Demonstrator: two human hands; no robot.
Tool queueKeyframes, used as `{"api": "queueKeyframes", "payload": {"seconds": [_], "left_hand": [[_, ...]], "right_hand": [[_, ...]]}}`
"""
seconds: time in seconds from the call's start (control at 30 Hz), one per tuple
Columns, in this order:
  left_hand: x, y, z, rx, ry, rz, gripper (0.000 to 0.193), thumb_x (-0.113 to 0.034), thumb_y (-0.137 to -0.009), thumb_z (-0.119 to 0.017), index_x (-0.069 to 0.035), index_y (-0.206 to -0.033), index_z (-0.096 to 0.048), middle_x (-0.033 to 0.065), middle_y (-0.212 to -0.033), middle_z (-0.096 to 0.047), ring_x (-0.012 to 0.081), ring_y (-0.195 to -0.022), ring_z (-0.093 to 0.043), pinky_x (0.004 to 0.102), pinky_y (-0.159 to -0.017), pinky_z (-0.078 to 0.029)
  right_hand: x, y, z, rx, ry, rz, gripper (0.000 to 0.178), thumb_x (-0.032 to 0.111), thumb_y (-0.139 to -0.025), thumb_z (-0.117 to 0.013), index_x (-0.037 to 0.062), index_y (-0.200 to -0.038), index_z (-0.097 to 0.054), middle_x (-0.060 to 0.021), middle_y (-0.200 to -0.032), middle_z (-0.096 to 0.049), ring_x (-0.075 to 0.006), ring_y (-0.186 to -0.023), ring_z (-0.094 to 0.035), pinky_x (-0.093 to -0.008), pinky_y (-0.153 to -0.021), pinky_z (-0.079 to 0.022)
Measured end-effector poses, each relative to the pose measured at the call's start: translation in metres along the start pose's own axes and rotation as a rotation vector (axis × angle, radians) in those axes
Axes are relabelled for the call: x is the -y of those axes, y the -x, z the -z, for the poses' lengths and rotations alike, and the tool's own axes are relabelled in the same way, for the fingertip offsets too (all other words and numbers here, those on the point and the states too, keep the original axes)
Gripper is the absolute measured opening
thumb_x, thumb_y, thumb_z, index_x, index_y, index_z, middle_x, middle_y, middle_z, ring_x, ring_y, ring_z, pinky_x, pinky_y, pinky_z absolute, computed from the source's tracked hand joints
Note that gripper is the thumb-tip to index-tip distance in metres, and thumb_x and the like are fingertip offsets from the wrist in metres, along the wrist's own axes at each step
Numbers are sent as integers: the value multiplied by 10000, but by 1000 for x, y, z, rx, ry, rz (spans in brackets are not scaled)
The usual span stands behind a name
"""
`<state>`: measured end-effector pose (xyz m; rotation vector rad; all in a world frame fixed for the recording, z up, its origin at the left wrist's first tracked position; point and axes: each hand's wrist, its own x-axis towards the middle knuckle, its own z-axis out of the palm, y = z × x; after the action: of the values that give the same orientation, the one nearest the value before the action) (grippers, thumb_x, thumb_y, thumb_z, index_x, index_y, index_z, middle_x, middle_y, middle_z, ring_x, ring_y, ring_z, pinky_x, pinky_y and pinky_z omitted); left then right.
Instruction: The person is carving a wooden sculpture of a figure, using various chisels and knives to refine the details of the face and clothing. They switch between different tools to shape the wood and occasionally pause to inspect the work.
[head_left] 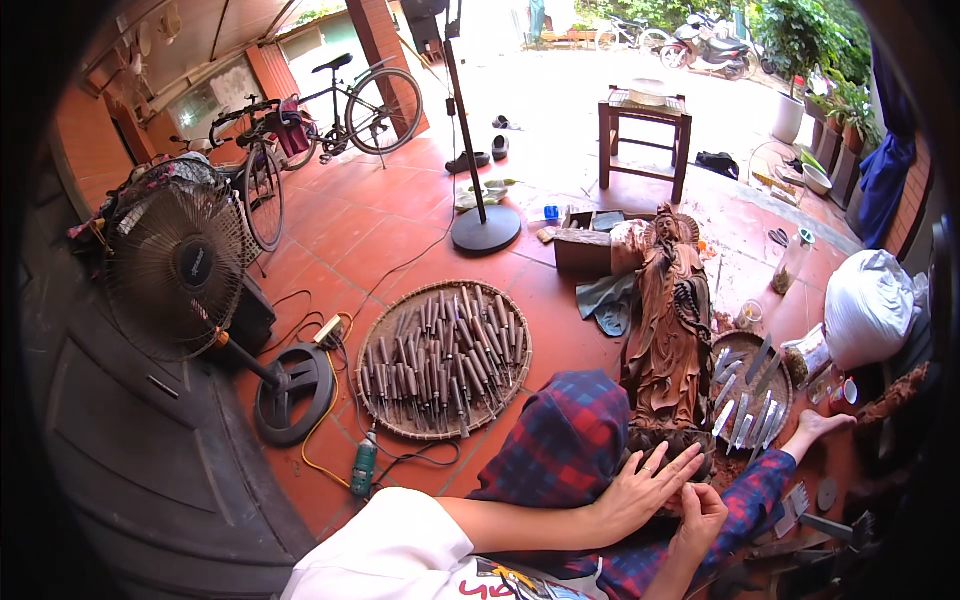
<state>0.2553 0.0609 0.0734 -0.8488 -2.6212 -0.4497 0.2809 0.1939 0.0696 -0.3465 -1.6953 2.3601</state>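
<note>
From my end I have a dark brown wooden statue [668,330] right of centre, its base [668,440] near, between the person's legs, and its head [668,228] far. (I can't tell from this view whether it lies flat or leans back.) I judge it heavy and stiff, with deep folds that should give a decent grip. The ring of carving around the head looks the most fragile, so I would take hold at the base and the thick lower robe [662,375].

I see the left hand [637,492] unclenched, fingers stretched out toward the base; whether they touch it I can't say. Just beside it, the right hand [700,518] is curled, thumb and fingertips drawn together, and I can't make out whether anything small is pinched there.

Beneath everything is a red tile floor [572,345], hard-looking to me. To the left a round tray [415,434] carries wooden-handled tools [440,355]; to the right lie metal blades [745,422]. A green drill [364,465] sits near left, a fan [195,262] beyond it. Far off I find a bicycle [385,110] on the left and a stool [645,130] on the right, before a bright yard.
</note>
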Motion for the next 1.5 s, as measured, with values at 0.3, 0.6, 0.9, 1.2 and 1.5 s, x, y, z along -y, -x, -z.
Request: {"api": "queueKeyframes", "payload": {"seconds": [0.3, 0.6, 0.9, 1.2, 1.5], "left_hand": [[1, -1, 3, -15, -18, 11, 679, -195, -899, -493, -89, -1532, -272, 78, -1580, -295, 331, -1270, -475, 415, -975, -410], [1, 0, 6, 35, 52, -10, 682, -173, -898, -489, -83, -1533, -260, 80, -1591, -271, 327, -1271, -479, 391, -962, -420], [4, -1, 13, 72, 65, -37, 663, -163, -880, -489, -75, -1512, -310, 90, -1577, -294, 317, -1272, -479, 397, -945, -421], [3, -10, 28, 131, 267, -80, 850, 1, -713, -574, -26, -1512, -286, 128, -1570, -297, 351, -1307, -465, 409, -997, -421], [3, -14, 36, 94, 380, -35, 876, 17, -696, -597, -16, -1512, -278, 176, -1553, -308, 356, -1292, -487, 411, -1023, -408]], "right_hand": [[-6, 0, -5, -12, 13, 78, 99, -22, -886, -626, -16, -793, -592, -31, -704, -609, -88, -604, -587, -223, -591, -515], [2, 1, -1, 50, 100, 133, 118, 18, -885, -631, 0, -774, -596, -17, -700, -588, -82, -595, -558, -207, -555, -456], [1, 2, -2, 28, 154, 112, 134, -29, -859, -629, 0, -746, -563, 11, -730, -541, -55, -638, -530, -205, -606, -460], [10, 1, -15, -45, 92, 207, 129, -49, -835, -619, 11, -748, -545, 18, -725, -526, -41, -655, -501, -187, -606, -410], [-4, 0, -7, 83, -474, -77, 90, 48, -882, -694, -26, -922, -663, -108, -862, -705, -196, -768, -699, -325, -738, -597]]}}
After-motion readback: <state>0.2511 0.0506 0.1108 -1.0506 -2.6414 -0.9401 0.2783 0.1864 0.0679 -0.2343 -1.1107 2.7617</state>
